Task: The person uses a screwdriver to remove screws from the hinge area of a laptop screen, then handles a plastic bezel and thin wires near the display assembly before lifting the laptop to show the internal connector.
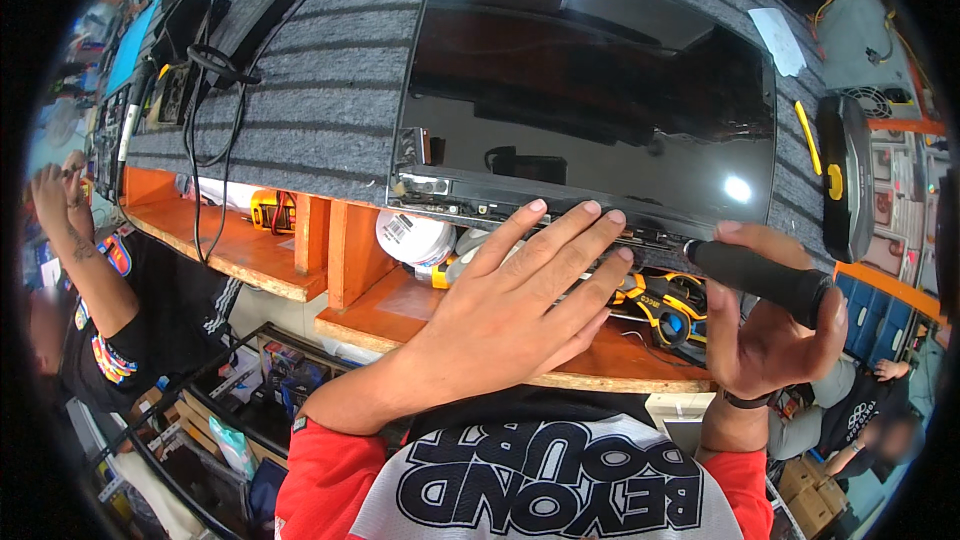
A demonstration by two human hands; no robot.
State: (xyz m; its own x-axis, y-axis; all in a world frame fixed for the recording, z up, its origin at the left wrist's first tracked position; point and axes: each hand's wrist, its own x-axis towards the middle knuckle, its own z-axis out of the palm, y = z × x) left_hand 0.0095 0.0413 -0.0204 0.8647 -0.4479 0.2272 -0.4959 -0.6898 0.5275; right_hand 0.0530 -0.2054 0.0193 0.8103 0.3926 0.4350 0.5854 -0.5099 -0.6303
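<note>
A dark, glossy flat screen (pixel 590 80) lies face up on the ribbed grey mat, its lower edge along the front of the bench. Parts show along that edge, where the trim is off. My left hand (pixel 530 305) rests with its fingers stretched over the lower edge, holding nothing. In my right hand (pixel 760 350) is a screwdriver (pixel 755 273), gripped by its thick black handle. Its tip points left at the screen's lower right edge, close to my left fingertips; whether it touches is hard to see.
Black power adapters and cables (pixel 255 20) lie on the left. Right of the screen are a yellow strip-like tool (pixel 807 138) and a black case (pixel 845 180). An orange shelf (pixel 640 365) below holds yellow-and-black pliers (pixel 670 310) and a white roll (pixel 410 237). Other people are at both sides.
</note>
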